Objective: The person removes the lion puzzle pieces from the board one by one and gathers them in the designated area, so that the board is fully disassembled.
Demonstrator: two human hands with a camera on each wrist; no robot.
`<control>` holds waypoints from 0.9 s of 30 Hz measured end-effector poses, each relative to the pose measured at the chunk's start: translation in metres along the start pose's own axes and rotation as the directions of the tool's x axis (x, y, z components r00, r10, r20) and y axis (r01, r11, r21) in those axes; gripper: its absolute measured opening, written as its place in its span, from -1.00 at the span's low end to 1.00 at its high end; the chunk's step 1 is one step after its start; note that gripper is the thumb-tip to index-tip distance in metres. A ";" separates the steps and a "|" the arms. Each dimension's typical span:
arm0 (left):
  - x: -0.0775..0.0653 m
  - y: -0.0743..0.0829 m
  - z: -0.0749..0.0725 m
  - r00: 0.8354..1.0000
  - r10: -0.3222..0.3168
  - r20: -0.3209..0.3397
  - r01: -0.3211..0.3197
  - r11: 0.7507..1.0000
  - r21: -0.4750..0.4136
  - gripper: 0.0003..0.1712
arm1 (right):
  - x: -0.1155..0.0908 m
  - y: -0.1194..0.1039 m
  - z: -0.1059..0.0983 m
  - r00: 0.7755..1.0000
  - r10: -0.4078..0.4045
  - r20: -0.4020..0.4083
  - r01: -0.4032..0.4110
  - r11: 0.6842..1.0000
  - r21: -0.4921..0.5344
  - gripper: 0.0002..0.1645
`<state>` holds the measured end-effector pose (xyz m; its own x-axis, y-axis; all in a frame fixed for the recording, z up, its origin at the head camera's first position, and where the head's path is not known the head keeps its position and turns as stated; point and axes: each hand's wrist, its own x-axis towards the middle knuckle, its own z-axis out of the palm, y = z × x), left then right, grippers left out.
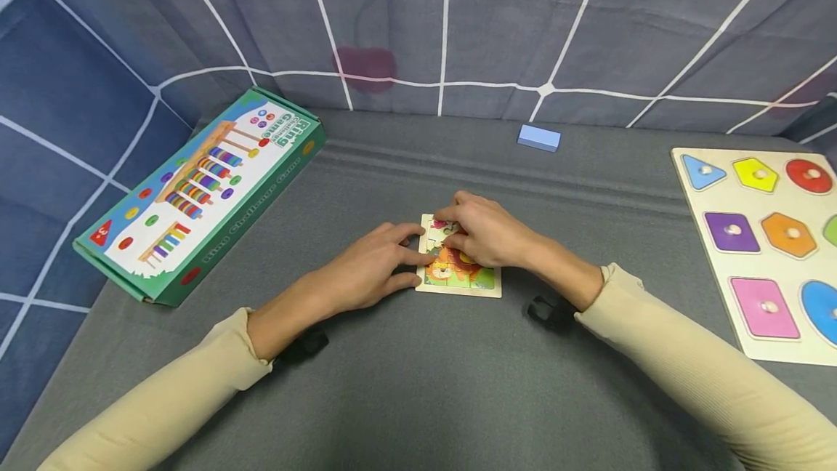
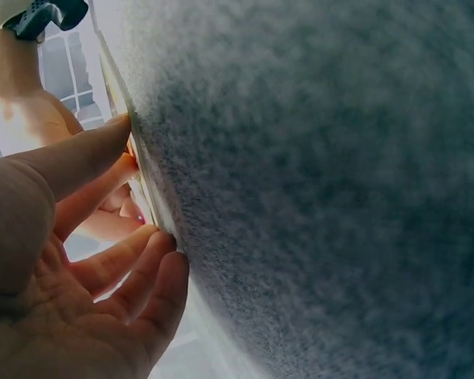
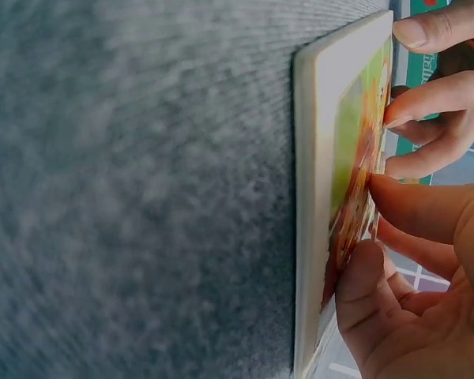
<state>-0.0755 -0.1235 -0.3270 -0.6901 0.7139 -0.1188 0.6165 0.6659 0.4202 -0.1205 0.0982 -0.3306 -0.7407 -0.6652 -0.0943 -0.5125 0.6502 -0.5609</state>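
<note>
A small wooden jigsaw puzzle board (image 1: 459, 291) with a lion picture lies flat on the grey cloth, in front of the person. Along its left edge rests the left hand (image 1: 375, 264), fingers spread and fairly straight; one fingertip reaches over the picture. From the right, the right hand (image 1: 490, 231) bends over the board's upper part. Its thumb and fingers pinch a thin puzzle piece (image 3: 374, 226) close over the picture, mostly hidden by the fingers. In the left wrist view, the left fingertips (image 2: 164, 245) meet the board's edge.
A green ring game box (image 1: 196, 195) lies at the left. Behind the puzzle is a small blue block (image 1: 539, 138). On the right sits a wooden shape board (image 1: 713, 275) with knobbed pieces. A checked cloth (image 1: 497, 27) hangs along the back.
</note>
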 end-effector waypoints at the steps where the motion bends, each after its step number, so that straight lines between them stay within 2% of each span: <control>1: 0.001 0.000 0.000 1.000 -0.001 -0.001 0.001 1.000 -0.005 -0.56 | -0.001 0.001 0.000 1.000 -0.010 0.000 0.010 1.000 0.002 -0.58; 11: 0.007 -0.005 -0.002 0.999 -0.045 0.015 0.046 0.995 -0.086 -0.56 | -0.014 0.013 -0.012 0.994 -0.105 -0.021 0.106 0.992 0.072 -0.55; 16: 0.007 -0.005 -0.002 0.998 -0.060 0.023 0.062 0.994 -0.086 -0.55 | -0.023 0.017 -0.021 0.988 -0.152 0.019 0.150 0.984 0.092 -0.46; 21: 0.007 -0.004 -0.002 0.998 -0.062 0.017 0.063 0.995 -0.077 -0.54 | -0.032 0.018 -0.028 0.983 -0.177 0.052 0.174 0.983 0.065 -0.56; 27: 0.007 -0.004 -0.002 0.998 -0.061 0.018 0.063 0.995 -0.074 -0.53 | -0.043 0.020 -0.032 0.982 -0.180 0.066 0.176 0.983 0.061 -0.57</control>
<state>-0.0840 -0.1216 -0.3279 -0.7198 0.6753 -0.1605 0.5423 0.6915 0.4772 -0.1127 0.1511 -0.3117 -0.6064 -0.7938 -0.0457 -0.6074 0.4996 -0.6176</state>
